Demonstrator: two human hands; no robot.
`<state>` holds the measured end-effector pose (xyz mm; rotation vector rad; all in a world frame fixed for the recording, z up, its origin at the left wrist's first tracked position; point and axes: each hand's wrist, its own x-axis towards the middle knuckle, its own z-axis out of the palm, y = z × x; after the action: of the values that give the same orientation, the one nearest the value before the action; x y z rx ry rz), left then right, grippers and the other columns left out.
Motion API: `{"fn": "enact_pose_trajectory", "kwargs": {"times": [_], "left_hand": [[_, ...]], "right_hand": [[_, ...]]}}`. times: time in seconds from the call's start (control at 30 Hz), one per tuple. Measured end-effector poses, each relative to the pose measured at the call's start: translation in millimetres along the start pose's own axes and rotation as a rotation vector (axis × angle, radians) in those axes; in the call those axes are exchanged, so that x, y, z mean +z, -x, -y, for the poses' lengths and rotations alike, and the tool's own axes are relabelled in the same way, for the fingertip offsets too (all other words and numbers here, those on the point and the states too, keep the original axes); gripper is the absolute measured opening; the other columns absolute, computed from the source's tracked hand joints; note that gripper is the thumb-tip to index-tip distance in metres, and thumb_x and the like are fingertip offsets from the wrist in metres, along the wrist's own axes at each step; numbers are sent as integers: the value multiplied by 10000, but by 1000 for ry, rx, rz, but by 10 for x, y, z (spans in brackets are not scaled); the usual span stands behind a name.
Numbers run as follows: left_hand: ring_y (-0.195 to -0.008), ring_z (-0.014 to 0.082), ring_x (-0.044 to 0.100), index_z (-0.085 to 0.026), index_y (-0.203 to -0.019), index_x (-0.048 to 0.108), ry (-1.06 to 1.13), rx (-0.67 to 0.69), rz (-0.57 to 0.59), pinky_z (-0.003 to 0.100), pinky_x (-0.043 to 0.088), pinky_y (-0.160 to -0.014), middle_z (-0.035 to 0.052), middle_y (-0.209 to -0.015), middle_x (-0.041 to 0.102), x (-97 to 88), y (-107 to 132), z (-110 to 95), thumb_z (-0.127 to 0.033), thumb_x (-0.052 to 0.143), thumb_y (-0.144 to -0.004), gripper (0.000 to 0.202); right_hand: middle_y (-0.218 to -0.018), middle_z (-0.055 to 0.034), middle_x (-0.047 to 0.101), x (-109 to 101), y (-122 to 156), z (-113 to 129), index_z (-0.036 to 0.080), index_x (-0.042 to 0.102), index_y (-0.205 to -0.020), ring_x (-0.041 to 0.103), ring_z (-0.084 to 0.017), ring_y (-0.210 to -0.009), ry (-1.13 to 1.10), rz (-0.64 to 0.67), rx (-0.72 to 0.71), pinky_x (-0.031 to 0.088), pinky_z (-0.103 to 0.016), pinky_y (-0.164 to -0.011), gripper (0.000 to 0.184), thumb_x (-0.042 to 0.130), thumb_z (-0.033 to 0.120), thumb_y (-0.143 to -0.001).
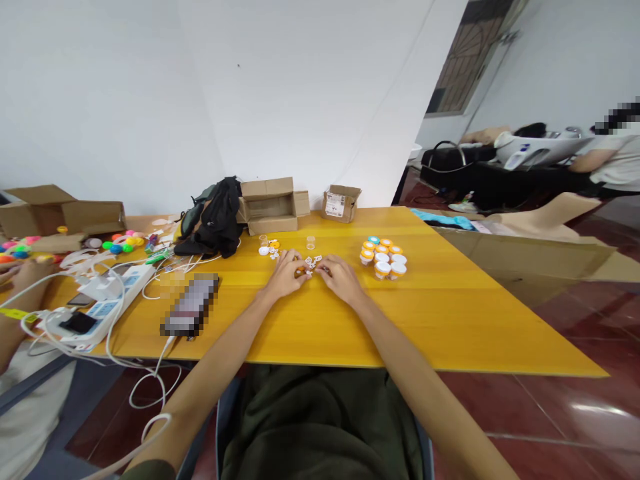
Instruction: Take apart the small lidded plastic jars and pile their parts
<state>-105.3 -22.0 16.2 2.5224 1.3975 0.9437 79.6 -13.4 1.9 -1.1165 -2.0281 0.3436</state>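
Observation:
My left hand (287, 275) is closed in a pinch over the tabletop, with a small white piece (309, 272) at its fingertips. Close beside it, my right hand (341, 276) has its thumb and fingers pressed together; whatever they hold is too small to make out. Several flat white cut-out pieces (313, 261) lie just beyond the fingertips. Behind them stands a small clear cup (311, 243). Past my left hand are a white lid (263, 251), an orange lid (275, 245) and another clear cup (263, 239). A group of small lidded jars (383, 269), topped in white, orange and teal, stands to the right.
At the back of the wooden table (450, 320) are an open cardboard box (270, 215), a smaller box (341, 204) and a black bag (215, 220). Leftward lie a phone (193, 307), a cabled power strip (113, 303), coloured balls and a co-worker's arm (27, 287).

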Motion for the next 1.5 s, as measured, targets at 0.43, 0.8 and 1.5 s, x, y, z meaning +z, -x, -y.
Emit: {"fn": "enact_pose_trajectory", "kwargs": {"times": [0.43,0.8,1.5], "left_hand": [[-1125,254,506,-277,-1172,616,55,-27,23,407,425,-1028,65,-1152,519,85,25,62,-288,692,-806,374],[-1337,369,366,-351,-1309,533,-51,-54,12,598,320,-1081,100,-1417,431,355,-44,-90,-465,577,-879,447],[-1391,339,339,-334,-1229,621,-228,-385,88,556,286,-1122,55,-1560,327,417,-755,-77,-411,467,-936,340]], "right_hand": [[-881,-47,674,7,-18,-43,230,687,-817,640,-200,-837,-7,-80,117,502,-338,-807,151,561,151,-844],[-911,-67,729,55,-54,-62,222,664,-820,682,-216,-869,-70,-210,278,531,-354,-832,184,506,129,-830],[-883,-71,718,84,-55,-27,209,646,-840,657,-214,-841,-80,-355,248,517,-340,-800,210,439,178,-857]]}}
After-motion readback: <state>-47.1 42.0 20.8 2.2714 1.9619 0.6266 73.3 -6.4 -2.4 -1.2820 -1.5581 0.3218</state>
